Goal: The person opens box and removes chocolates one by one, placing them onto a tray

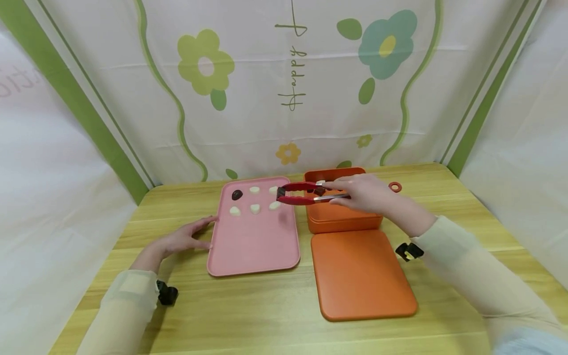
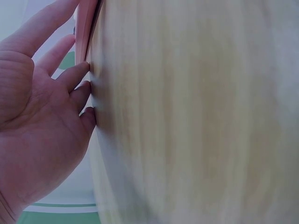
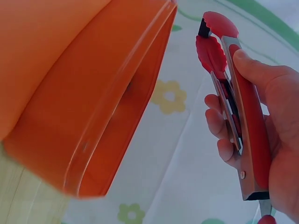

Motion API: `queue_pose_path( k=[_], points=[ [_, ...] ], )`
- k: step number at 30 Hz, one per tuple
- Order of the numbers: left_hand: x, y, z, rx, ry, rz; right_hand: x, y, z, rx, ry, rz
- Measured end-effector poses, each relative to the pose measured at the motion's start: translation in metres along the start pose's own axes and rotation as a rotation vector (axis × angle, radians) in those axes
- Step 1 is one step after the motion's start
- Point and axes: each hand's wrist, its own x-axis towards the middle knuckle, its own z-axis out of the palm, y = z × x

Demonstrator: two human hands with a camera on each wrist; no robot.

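Your right hand [image 1: 366, 192] has its fingers curled round red-and-silver tongs [image 1: 299, 201], thumb on one arm and fingertips on the other. Out to the left of those fingers, the tong tips pinch a dark piece [image 1: 280, 194], held above the pink tray [image 1: 253, 254] near its right edge.

Your left hand [image 1: 182, 240] is spread, thumb apart from the fingers, gripping nothing; its tips rest at the tray's left rim, so the tray lies just to the right of them. Ahead and to the right of your left fingers, two short rows sit on the tray: another dark piece [image 1: 237, 195] at the far left corner, and five white pieces [image 1: 255, 208].

Beneath and beside your right fingers stands the open orange box [image 1: 343, 224], with white and dark pieces inside, partly hidden by the tongs. Nearer to you than those fingers, the flat orange lid [image 1: 364, 276] lies on the wooden worktop [image 1: 239, 315], just beside the box. Beyond both hands' fingers hangs a flowered cloth [image 1: 257, 123].
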Motion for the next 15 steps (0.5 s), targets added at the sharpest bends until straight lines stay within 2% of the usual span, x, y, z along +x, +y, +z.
queue_pose_path(
  k=[9,15],
  points=[
    [0.0,0.0,-0.001,-0.007,-0.005,0.012,0.024,-0.022,0.011,0.01,-0.031,-0.074],
    [0.001,0.0,-0.002,-0.008,-0.007,0.005,0.037,-0.034,0.02,0.029,-0.052,-0.089]
  ],
)
